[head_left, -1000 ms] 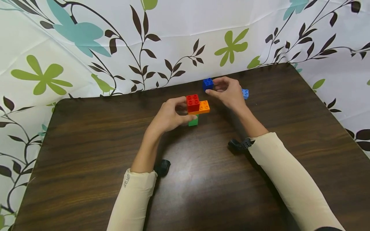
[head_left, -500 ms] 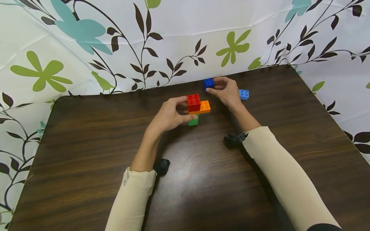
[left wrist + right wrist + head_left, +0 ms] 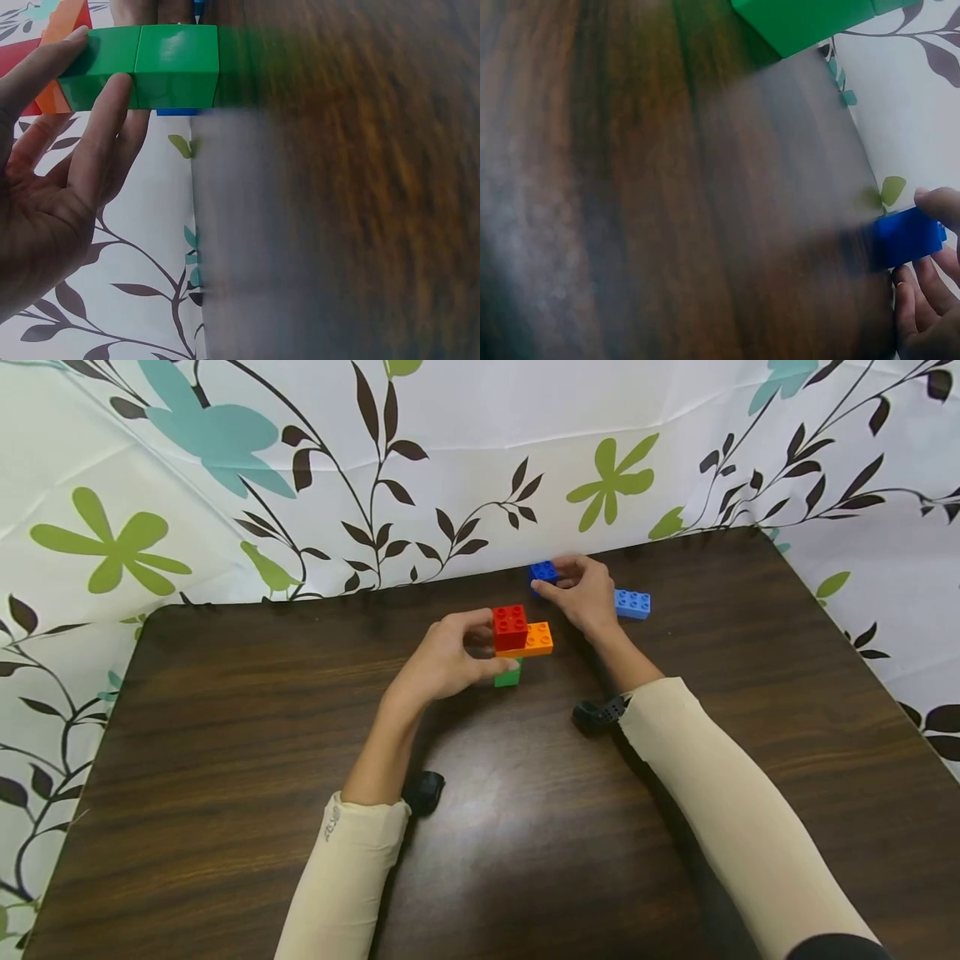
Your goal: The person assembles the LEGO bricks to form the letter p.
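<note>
My left hand (image 3: 442, 660) grips a tower of toy building bricks from its left side. The tower has a red brick (image 3: 510, 627) on top, an orange brick (image 3: 539, 638) jutting out to the right below it, and two green bricks (image 3: 139, 67) at the bottom, upright on the table. In the left wrist view its fingers lie along the orange and green bricks. Farther back, my right hand (image 3: 588, 597) pinches a dark blue brick (image 3: 907, 238) between thumb and fingers, low at the table's back edge. A light blue brick (image 3: 633, 604) lies just right of that hand.
The dark wood-grain table (image 3: 225, 760) ends at the back against a white cloth (image 3: 495, 427) printed with leaves and flowers. Another side of the cloth hangs along the right edge. Black straps with small devices (image 3: 425, 793) sit on both wrists.
My right hand and forearm have swung slightly left, uncovering more of the light blue brick. The left hand stays on the tower, and the head view has shifted a little.
</note>
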Action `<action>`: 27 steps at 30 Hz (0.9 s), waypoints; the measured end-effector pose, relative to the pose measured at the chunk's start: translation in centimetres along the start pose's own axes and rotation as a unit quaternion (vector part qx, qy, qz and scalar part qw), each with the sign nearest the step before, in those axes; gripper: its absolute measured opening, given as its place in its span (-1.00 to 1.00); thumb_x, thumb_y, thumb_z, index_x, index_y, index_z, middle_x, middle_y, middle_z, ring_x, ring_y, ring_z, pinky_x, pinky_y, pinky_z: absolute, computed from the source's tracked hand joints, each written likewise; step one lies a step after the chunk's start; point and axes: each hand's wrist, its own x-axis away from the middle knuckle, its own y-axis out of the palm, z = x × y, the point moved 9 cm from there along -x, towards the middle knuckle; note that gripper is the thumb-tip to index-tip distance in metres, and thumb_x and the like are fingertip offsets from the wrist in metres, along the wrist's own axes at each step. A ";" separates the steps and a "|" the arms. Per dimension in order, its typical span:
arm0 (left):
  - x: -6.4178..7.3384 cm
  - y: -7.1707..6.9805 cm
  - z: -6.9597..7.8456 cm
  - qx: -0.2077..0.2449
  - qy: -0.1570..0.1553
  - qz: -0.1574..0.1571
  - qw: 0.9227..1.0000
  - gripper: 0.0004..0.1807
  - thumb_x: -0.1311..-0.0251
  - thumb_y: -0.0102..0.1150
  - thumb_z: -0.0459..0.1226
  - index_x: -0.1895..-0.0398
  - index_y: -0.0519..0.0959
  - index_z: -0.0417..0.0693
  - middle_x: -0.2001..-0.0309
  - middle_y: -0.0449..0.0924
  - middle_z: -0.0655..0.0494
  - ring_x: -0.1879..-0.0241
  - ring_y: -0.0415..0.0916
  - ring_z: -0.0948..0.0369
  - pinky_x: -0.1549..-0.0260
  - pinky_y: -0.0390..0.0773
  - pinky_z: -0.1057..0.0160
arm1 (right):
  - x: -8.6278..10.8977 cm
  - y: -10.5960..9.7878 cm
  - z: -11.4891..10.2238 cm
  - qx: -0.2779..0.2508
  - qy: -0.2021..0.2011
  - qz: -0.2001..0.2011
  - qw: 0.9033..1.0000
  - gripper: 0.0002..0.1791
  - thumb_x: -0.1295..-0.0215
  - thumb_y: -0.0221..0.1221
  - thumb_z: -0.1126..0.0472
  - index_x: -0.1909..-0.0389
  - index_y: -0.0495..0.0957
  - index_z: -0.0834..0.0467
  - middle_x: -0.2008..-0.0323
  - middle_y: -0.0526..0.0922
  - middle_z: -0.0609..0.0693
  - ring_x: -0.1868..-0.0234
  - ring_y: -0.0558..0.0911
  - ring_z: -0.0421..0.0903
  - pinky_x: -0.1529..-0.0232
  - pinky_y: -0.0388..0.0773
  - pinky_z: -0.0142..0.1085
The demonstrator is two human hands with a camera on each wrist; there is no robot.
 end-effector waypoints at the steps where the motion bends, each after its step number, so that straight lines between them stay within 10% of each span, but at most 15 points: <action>1: 0.0 0.0 0.1 -0.001 0.001 0.000 1.000 -0.54 -0.24 0.58 -0.19 -0.18 0.67 0.01 -0.09 0.81 0.00 -0.19 0.72 0.05 -0.22 0.67 -0.05 | 0.0 0.0 0.0 0.000 -0.001 -0.001 1.000 -0.42 -0.39 0.46 0.05 -0.34 0.59 0.20 -0.29 0.68 0.19 -0.22 0.70 0.11 -0.31 0.69 -0.08; 27: 0.0 0.4 0.8 -0.026 0.000 -0.018 0.999 -0.48 -0.30 0.53 -0.20 -0.29 0.60 -0.04 -0.08 0.79 -0.03 -0.14 0.68 0.02 -0.29 0.62 -0.05 | 2.0 -0.2 -1.7 -0.121 -0.003 -0.098 0.988 -0.47 -0.46 0.35 0.06 -0.38 0.61 0.12 -0.30 0.57 0.08 -0.11 0.56 -0.06 -0.27 0.62 -0.15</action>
